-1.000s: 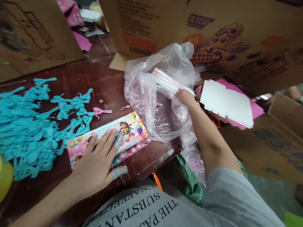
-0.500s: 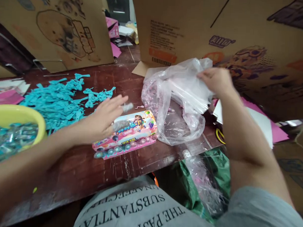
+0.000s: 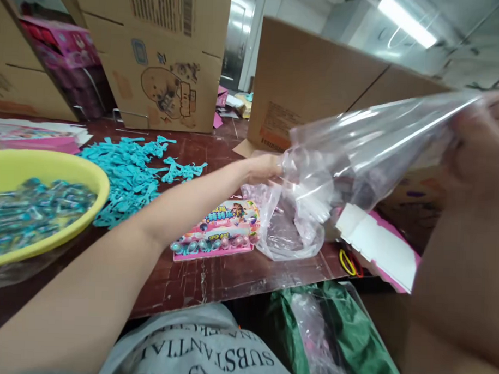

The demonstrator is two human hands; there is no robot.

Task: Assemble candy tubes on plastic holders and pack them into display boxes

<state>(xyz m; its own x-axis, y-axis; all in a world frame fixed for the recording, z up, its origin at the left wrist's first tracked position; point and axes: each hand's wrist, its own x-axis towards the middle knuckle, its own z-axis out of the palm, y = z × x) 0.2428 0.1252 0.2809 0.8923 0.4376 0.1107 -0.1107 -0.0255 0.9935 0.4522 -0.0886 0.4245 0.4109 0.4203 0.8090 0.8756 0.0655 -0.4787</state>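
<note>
On the right, my right hand is raised and closed on the end of a clear plastic bag, which stretches leftward in the air. My left hand reaches to the bag's other end; its fingers are blurred and covered by the plastic, so their grip is unclear. Beneath lies a crumpled clear plastic bag with pink wrapped pieces in it. Just left of that, partly behind my left forearm, a colourful printed box shows a row of blue and pink round pieces along its front.
A yellow basin of blue wrapped pieces stands at left, beside a heap of turquoise strips. Cardboard boxes line the back. White and pink card and yellow and red bands lie right. A green bag hangs below the table edge.
My right hand has lifted up and right, drawing a clear bag out of the bunch. My left hand has moved from over the printed box rightward to the plastic. The view has tilted up.
</note>
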